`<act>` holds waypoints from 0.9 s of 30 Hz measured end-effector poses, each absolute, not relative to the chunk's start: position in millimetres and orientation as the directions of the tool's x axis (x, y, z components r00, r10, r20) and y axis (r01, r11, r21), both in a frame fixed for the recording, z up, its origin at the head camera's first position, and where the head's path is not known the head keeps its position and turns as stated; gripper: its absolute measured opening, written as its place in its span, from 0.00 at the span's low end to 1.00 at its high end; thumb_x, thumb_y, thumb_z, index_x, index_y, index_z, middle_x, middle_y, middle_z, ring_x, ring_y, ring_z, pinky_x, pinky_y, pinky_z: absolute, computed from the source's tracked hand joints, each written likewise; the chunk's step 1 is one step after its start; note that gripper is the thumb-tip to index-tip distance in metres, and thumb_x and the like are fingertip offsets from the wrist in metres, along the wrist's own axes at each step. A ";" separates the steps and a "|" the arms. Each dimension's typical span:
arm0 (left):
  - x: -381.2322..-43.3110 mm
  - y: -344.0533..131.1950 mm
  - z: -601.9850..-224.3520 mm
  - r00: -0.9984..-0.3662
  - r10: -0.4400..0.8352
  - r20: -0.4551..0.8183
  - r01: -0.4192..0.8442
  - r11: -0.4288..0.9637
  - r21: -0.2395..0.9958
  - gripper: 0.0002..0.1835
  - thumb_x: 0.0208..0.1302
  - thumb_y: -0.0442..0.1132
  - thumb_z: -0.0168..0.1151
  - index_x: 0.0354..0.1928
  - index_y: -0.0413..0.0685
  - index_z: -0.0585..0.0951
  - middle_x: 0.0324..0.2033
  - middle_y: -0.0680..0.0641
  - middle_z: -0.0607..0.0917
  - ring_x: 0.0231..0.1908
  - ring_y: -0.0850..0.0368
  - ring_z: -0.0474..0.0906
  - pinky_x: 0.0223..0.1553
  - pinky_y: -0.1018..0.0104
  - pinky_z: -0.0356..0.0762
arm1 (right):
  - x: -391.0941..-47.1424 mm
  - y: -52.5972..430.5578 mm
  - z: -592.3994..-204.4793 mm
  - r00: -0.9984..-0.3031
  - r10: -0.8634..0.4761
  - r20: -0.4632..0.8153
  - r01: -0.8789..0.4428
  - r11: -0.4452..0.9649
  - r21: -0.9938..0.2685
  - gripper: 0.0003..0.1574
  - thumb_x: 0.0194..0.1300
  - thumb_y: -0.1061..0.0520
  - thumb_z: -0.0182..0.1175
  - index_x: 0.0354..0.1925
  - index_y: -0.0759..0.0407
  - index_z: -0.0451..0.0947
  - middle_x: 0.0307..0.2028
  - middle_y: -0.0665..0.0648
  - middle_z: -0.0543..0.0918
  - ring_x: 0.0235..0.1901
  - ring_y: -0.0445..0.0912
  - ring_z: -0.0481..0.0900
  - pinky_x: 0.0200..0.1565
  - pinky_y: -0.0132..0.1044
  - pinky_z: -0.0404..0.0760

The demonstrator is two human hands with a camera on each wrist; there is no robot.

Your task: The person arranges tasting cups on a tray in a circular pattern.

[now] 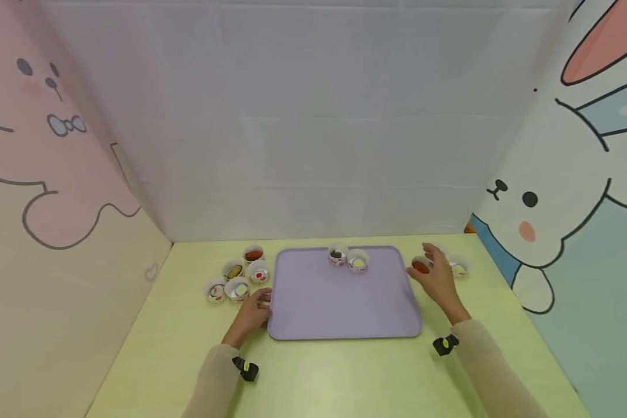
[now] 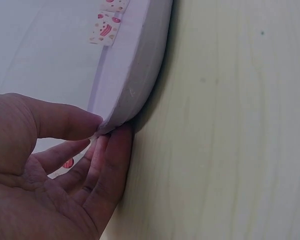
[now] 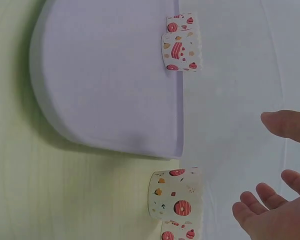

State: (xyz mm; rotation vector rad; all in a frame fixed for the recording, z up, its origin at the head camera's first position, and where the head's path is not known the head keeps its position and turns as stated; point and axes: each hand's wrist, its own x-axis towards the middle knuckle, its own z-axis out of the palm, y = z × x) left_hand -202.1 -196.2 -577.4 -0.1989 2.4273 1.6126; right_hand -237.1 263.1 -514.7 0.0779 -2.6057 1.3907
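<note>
A lilac tray lies on the table, and my left hand grips its left edge. In the left wrist view the thumb is on top of the rim and the fingers are below it. Two printed paper baking cups, one with dark contents and one with a yellow-green patch inside, stand at the tray's back edge. To the right of the tray, my right hand hovers with fingers spread, holding nothing. Close to its fingertips is a paper cup with red contents. Another cup stands to the right of that hand.
Several more paper cups are grouped left of the tray, among them one with red contents, one with yellowish contents and one with a red piece inside. A pale wall rises behind the table.
</note>
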 end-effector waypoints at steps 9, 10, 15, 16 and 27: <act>-201.9 -197.0 -578.2 -0.965 0.001 -0.261 -0.240 0.390 0.889 0.32 0.56 0.23 0.54 0.67 0.41 0.70 0.54 0.38 0.76 0.45 0.50 0.76 0.29 0.60 0.80 | -238.3 274.3 -524.4 -0.976 0.085 0.200 -0.123 0.546 -0.829 0.50 0.60 0.59 0.69 0.72 0.69 0.54 0.69 0.73 0.62 0.68 0.67 0.61 0.67 0.60 0.63; -201.9 -197.0 -578.5 -0.965 0.002 -0.261 -0.240 0.391 0.889 0.32 0.56 0.23 0.54 0.67 0.40 0.70 0.54 0.38 0.76 0.45 0.50 0.76 0.29 0.61 0.80 | -238.5 276.2 -525.7 -0.975 0.092 0.203 -0.121 0.545 -0.830 0.50 0.60 0.59 0.69 0.72 0.69 0.55 0.69 0.73 0.62 0.68 0.67 0.61 0.67 0.60 0.63; -202.0 -197.5 -578.1 -0.965 0.009 -0.264 -0.240 0.386 0.891 0.32 0.57 0.24 0.54 0.67 0.41 0.70 0.55 0.38 0.75 0.44 0.51 0.77 0.29 0.60 0.80 | -239.0 284.2 -529.3 -0.975 0.105 0.197 -0.105 0.563 -0.820 0.50 0.61 0.59 0.68 0.72 0.68 0.53 0.68 0.74 0.62 0.67 0.67 0.62 0.67 0.59 0.64; -202.1 -197.5 -577.7 -0.965 0.008 -0.263 -0.240 0.383 0.892 0.32 0.57 0.24 0.54 0.67 0.41 0.70 0.55 0.38 0.75 0.44 0.51 0.77 0.29 0.60 0.80 | -239.2 285.4 -529.4 -0.975 0.106 0.193 -0.100 0.567 -0.818 0.50 0.61 0.59 0.68 0.72 0.68 0.53 0.68 0.74 0.63 0.67 0.67 0.62 0.67 0.59 0.64; -201.1 -195.0 -575.8 -0.964 0.005 -0.264 -0.244 0.369 0.897 0.32 0.56 0.24 0.54 0.67 0.41 0.70 0.54 0.38 0.75 0.42 0.52 0.76 0.29 0.61 0.79 | -240.6 290.6 -538.5 -0.981 0.137 0.138 -0.037 0.564 -0.825 0.51 0.62 0.58 0.67 0.73 0.69 0.51 0.68 0.73 0.63 0.66 0.66 0.63 0.67 0.59 0.63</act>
